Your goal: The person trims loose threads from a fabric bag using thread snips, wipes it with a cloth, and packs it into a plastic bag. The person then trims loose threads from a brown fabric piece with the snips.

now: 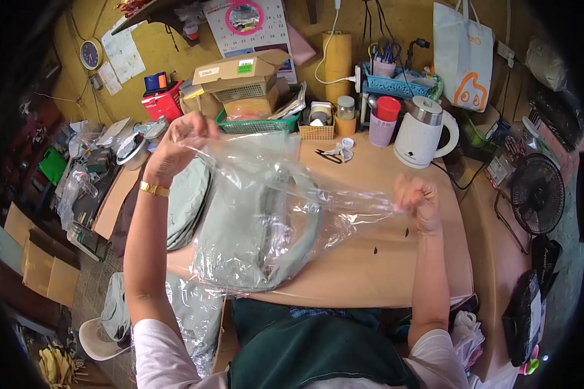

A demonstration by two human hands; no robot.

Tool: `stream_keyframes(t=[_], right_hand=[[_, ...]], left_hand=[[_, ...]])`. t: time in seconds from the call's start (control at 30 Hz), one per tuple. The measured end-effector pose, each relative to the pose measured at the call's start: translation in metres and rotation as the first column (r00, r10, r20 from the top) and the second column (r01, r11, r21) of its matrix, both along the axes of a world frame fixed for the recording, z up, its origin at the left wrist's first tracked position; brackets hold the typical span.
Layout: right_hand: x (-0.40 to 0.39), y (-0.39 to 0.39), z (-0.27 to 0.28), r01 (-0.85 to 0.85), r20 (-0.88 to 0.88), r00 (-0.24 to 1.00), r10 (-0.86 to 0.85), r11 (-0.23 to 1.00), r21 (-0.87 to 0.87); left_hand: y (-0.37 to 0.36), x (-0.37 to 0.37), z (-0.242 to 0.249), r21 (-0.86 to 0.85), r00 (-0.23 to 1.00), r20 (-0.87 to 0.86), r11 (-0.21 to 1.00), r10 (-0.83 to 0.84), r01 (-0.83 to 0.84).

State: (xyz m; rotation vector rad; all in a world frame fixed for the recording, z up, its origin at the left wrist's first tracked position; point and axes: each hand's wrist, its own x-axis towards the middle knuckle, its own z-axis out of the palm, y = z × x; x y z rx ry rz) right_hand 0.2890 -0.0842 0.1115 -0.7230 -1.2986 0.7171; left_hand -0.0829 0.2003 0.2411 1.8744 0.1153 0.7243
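A grey-green fabric bag (233,220) with a curved handle lies on the tan table, inside or under a clear plastic bag (350,217). My left hand (182,144) is closed on the plastic at its upper left. On the right, my right hand (416,200) pinches another edge, so the film stretches between both hands above the table. More folded grey-green fabric (188,201) lies to the left of the bag, partly behind my left forearm.
Along the table's back stand a green basket (256,124), a cardboard box (240,72), a purple cup (381,129) and a white kettle (419,137). Black clips (329,155) lie in front. A black fan (536,193) is at the right.
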Motion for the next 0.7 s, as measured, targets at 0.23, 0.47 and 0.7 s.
stream_keyframes(t=[0.23,0.47,0.7], right_hand=[[-0.019,-0.003,0.038,0.396,0.762,0.455,-0.461,0.871,0.291],[-0.022,-0.016,0.044,0.4,0.273,0.911,-0.308,0.82,-0.408],[-0.003,-0.022,0.057,0.272,0.414,0.863,-0.288,0.957,0.098]], left_hand=[[0.01,-0.022,0.005,-0.052,0.986,0.15,0.995,-0.073,0.082],[0.0,-0.018,0.01,-0.09,0.936,0.306,0.973,-0.177,0.213],[0.012,-0.038,0.023,0.072,0.993,0.1,0.996,-0.06,0.052]])
